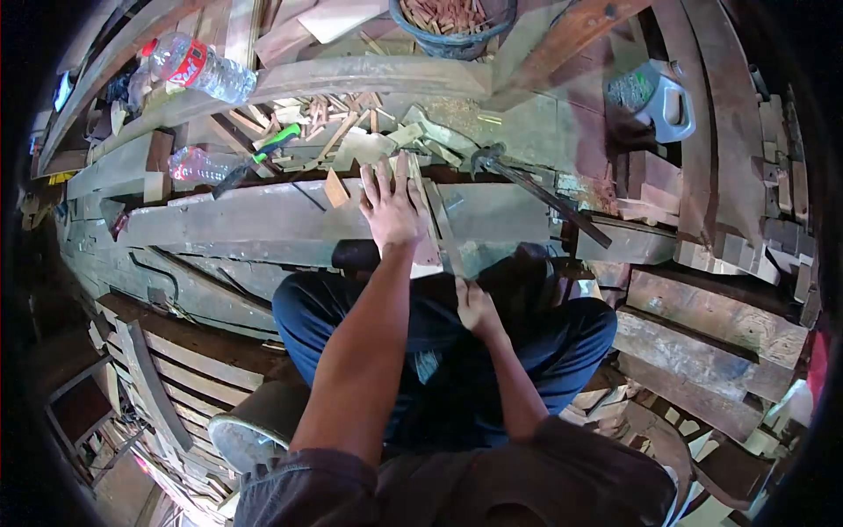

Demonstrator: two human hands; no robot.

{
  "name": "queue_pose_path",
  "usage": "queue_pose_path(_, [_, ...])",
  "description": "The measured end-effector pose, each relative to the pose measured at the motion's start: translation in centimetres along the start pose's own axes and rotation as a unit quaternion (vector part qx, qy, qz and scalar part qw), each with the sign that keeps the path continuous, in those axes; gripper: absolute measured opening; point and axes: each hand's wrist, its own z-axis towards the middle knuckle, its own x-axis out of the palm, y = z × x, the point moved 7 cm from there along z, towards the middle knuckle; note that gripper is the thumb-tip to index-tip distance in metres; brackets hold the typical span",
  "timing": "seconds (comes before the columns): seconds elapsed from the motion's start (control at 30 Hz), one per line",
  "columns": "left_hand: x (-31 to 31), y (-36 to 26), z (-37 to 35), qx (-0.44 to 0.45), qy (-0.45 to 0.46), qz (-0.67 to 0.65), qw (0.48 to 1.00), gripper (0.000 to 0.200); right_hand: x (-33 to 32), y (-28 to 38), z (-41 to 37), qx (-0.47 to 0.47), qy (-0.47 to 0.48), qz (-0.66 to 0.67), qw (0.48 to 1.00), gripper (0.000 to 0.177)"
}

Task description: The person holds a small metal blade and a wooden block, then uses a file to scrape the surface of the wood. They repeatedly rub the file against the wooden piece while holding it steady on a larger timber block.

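Left hand: the left hand (392,206) lies flat with the fingers spread, the grip fully open and holding nothing. It presses down on a small pale wood piece (428,252).
Right hand: the right hand (474,307) sits low, just above the lap. Its grip looks curled shut round the near end of a thin grey strip (443,224). I cannot tell whether the strip is a blade or a slat.
Work piece: the small pale wood piece rests on a long grey weathered timber beam (255,220) that runs across in front of the knees. The strip lies just beside it on the right.
Done so far: pale wood offcuts and chips (351,132) lie heaped just beyond the beam. A dark round basket (413,31) at the top holds reddish wood bits. Judging by these, a fair amount of cutting is already done.
Left to do: the pressed piece looks whole, so I judge the work on it to be at an early stage.
Edges: the near edge of the beam is close to the blue-trousered knees (334,307). A dark metal bar clamp (544,200) slants across the beam on the right, near the strip.
Open room: the bare stretch of beam to the left of the hand is free. A green-handled tool (268,145) and a clear plastic bottle (198,164) lie at the beam's far edge on the left. To the right, stacked brown planks (702,325) crowd in.
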Motion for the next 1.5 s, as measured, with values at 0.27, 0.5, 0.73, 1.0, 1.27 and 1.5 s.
queue_pose_path(0.27, [-0.1, -0.1, -0.4, -0.001, 0.021, 0.015, 1.000, 0.054, -0.6, 1.8, 3.7, -0.038, -0.019, 0.049, 0.998, 0.038])
queue_pose_path(0.5, [-0.2, -0.2, 0.0, -0.005, 0.027, 0.019, 0.999, 0.056, 0.7, 0.6, 0.3, -0.153, -0.084, -0.100, 0.980, 0.037])
queue_pose_path(0.73, [0.0, 0.0, 0.0, -0.006, 0.016, 0.010, 1.000, 0.055, 0.1, 0.8, -1.2, -0.023, -0.093, 0.066, 0.993, 0.043])
queue_pose_path(1.0, [-0.3, -0.2, -0.1, 0.002, 0.009, 0.014, 1.000, 0.053, 0.4, 3.0, 4.7, -0.174, -0.079, -0.115, 0.975, 0.028])
queue_pose_path(1.27, [-0.2, 0.0, 0.0, -0.020, 0.033, 0.016, 0.999, 0.055, 0.3, 1.4, 4.0, -0.024, -0.034, 0.055, 0.998, 0.040])
queue_pose_path(1.5, [-0.4, 0.0, 0.4, -0.013, 0.009, 0.013, 1.000, 0.054, 0.0, 0.3, -1.0, -0.057, -0.100, 0.019, 0.993, 0.037])
